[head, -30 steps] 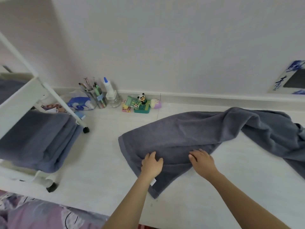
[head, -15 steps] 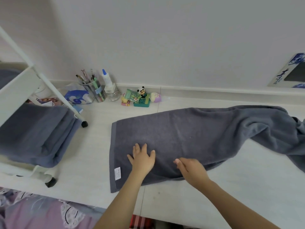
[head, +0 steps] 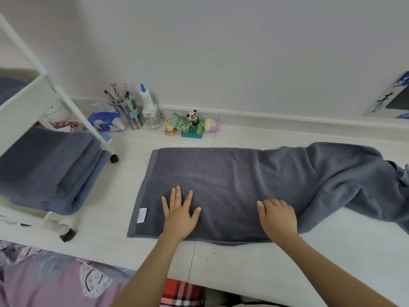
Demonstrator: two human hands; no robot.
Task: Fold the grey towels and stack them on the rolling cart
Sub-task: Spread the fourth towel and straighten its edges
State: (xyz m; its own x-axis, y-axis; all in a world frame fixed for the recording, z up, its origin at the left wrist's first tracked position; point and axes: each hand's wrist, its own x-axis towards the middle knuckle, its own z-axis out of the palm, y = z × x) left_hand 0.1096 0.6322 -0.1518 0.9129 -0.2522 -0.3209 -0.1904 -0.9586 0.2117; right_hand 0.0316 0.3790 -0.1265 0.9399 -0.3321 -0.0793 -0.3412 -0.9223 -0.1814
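- One head view takes in a pale, whitish surface (head: pixel 254 262) that runs wide from left to right and meets a plain white wall (head: pixel 221 41) along a low white skirting ledge (head: pixel 287 118). Thin seam lines cross the surface, one running toward the near edge.
- A grey towel (head: pixel 232 185) lies across the middle of the surface. Its left half is spread flat with a hemmed border and a small white label (head: pixel 142 215) near the near-left corner; its right part is rumpled and bunched, trailing off toward the right edge of the view.
- The left hand (head: pixel 180 216) rests palm down on the flat part of the towel, fingers straight and spread, grasping nothing.
- The right hand (head: pixel 277 217) rests on the towel near its near edge, to the right of the left hand; its fingers bend slightly downward onto the cloth, and I cannot tell whether they pinch any fabric.
- At the left stands a white rolling cart (head: pixel 35 91) on black castors, with a stack of folded grey towels (head: pixel 48 169) on its lower shelf, hanging a little over the shelf edge.
- Against the wall sit a clear pen cup (head: pixel 130 116), a glue bottle (head: pixel 147 103) standing in a glass jar, a blue-and-white bag (head: pixel 106 122), a panda figure (head: pixel 193 117) on a green tray, and a small purple toy (head: pixel 211 125).
- At the far right a blue-and-white framed board (head: pixel 391 100) leans against the wall.
- Below the near edge, purple patterned fabric (head: pixel 55 282) and a red plaid cloth (head: pixel 181 293) show.
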